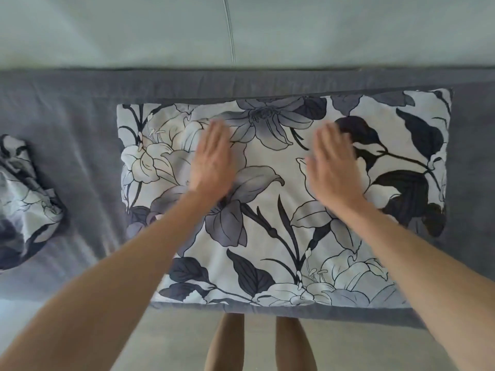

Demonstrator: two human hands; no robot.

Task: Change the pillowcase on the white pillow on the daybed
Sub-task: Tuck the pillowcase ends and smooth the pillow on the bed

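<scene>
Both arms are stretched forward, and the left hand (pixel 213 163) and right hand (pixel 334 170) are laid flat, fingers straight, gripping nothing, on the pillow (pixel 281 236). The rectangular pillow, clad in smooth floral cloth, is set on the grey daybed (pixel 80 156). A crumpled floral pillowcase (pixel 24 199) is seen well apart, leftward.

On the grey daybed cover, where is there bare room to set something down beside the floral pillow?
Bare grey daybed cover lies between the crumpled floral pillowcase at the left edge and the flat floral-cased pillow. A narrower strip runs behind the pillow along the wall. The pillow itself is crowded: the left hand and right hand lie flat on it.
</scene>
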